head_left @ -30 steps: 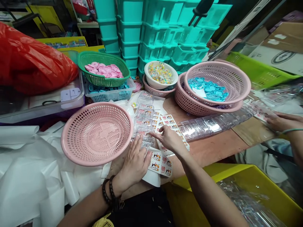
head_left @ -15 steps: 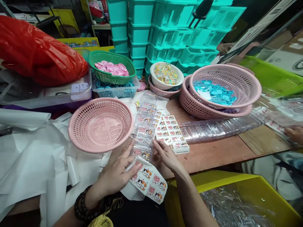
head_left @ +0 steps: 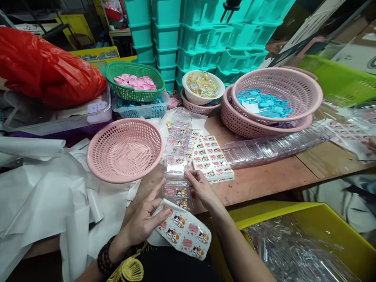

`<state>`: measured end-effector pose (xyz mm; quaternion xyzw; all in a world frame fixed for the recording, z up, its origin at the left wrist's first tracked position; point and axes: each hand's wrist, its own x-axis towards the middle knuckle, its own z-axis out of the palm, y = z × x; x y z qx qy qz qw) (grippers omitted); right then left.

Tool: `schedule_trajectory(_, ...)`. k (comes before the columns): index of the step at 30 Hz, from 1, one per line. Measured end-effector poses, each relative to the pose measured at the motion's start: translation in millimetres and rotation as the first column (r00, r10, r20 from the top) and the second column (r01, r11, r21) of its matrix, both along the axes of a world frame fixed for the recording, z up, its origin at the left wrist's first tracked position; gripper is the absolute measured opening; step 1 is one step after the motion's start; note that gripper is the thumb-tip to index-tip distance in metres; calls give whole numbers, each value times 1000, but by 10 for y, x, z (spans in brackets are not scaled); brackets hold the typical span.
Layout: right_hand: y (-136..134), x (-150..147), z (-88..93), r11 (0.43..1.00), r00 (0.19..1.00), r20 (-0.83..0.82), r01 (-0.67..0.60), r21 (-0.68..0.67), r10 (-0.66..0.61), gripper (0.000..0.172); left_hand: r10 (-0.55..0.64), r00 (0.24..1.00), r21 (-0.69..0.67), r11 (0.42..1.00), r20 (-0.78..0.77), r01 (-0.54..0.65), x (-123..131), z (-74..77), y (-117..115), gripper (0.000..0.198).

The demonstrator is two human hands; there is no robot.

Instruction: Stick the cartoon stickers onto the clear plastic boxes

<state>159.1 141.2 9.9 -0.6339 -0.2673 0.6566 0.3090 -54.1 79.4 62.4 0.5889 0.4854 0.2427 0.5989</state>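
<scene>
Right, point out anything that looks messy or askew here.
The white paper sheets heaped at the left, beside the pink mesh basket, look messy, lying crumpled and overlapping. The sticker sheet in the left hand curves too, perhaps just from handling.

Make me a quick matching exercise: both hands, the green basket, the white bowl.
Column one:
1. Left hand
2. Right hand
3. Green basket
4. White bowl

Column two:
A. At the right edge of the clear cases
B. Contains yellowish packets
C. Holds a curling sticker sheet
D. Contains pink pieces

Pairs: 1-C, 2-A, 3-D, 4-B
</scene>
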Motion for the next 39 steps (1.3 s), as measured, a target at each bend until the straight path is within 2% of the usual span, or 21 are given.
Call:
schedule_trajectory(3,26,-29,15,1000,997,-78,29,-4,-30,48,-20,999,-9,1000,48,20,15,-3,-32,37)
schedule_trajectory(7,44,-35,68,998,981,-188,-26,57,37,47,-11,997,20,1000,80,10,40,-47,-53,34)
schedule_trajectory(11,36,-16,104,989,991,-47,-124,79,128,52,-14,999,53,999,44,12,40,-78,-69,30)
schedule_trajectory(13,21,-34,106,992,993,0,-116,50,116,55,0,1000,53,999,9,-1,36,-82,-69,30)
schedule_trajectory(16,9,-79,120,999,996,-85,-35,13,36,58,7,1000,35,999,-14,-6,28,-85,-45,36)
schedule_trajectory(18,31,-83,166,1000,994,-104,-29,7,29,60,1,1000,13,1000,23,-2,18,-84,-11,37)
schedule_trajectory(20,87,-55,264,995,995,55,-87,53,84,59,3,996,-26,1000,92,0,2,-85,27,35)
schedule_trajectory(21,124,-35,336,984,971,200,-151,95,130,58,7,992,-51,999,124,0,-10,-88,44,34)
schedule_trajectory(22,165,-18,421,963,913,368,-235,130,173,57,13,989,-76,997,149,-1,-25,-94,56,35)
schedule_trajectory(23,205,-10,514,933,819,535,-331,144,208,56,19,986,-96,995,168,-3,-41,-104,64,36)
schedule_trajectory(25,268,-38,699,862,560,793,-499,90,241,56,34,980,-118,993,196,-11,-78,-138,66,37)
schedule_trajectory(28,287,-214,856,782,176,954,-618,-84,241,51,52,968,-124,992,247,-22,-138,-195,39,35)
schedule_trajectory(29,269,-300,858,759,80,970,-639,-128,231,44,59,964,-124,992,260,-27,-158,-208,25,35)
schedule_trajectory(31,205,-487,797,726,-46,980,-665,-175,195,31,80,958,-133,990,275,-44,-196,-217,-7,36)
schedule_trajectory(33,126,-661,699,709,-95,986,-686,-165,137,38,127,949,-162,983,289,-82,-233,-212,-45,40)
schedule_trajectory(36,60,-803,619,665,-81,992,-736,-125,96,45,253,911,-261,950,326,-170,-294,-210,-123,44)
schedule_trajectory(38,82,-756,645,623,4,991,-778,-83,137,44,332,874,-339,917,354,-211,-337,-220,-187,48)
schedule_trajectory(39,104,-683,678,625,84,985,-780,-30,152,44,361,855,-377,900,372,-216,-357,-228,-220,50)
